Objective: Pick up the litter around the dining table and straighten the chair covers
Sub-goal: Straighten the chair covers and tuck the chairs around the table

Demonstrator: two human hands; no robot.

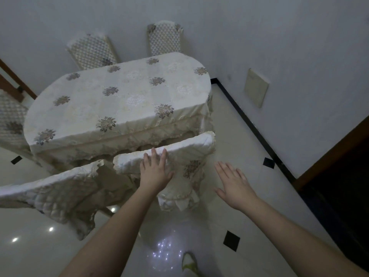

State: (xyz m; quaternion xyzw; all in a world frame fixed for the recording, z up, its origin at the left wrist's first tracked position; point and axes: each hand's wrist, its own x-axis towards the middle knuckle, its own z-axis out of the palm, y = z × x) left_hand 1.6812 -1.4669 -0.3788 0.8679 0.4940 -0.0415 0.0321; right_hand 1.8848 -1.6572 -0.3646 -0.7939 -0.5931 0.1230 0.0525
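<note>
The chair cover (185,156) is pressed flat by the left hand (154,170), just in front of the table (117,100). The right hand (233,182) is held open beside the cover, touching nothing.

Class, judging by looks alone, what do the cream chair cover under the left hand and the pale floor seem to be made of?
Cream quilted chair cover: padded fabric, apparently satin-like; stitched diamonds, frilled hem. Pale glossy floor: polished tile, probably ceramic; mirrors lights, black inset squares.

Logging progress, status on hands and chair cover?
Left hand flat on chair cover. Right hand open, beside it, touching nothing. Nothing in the way.
</note>
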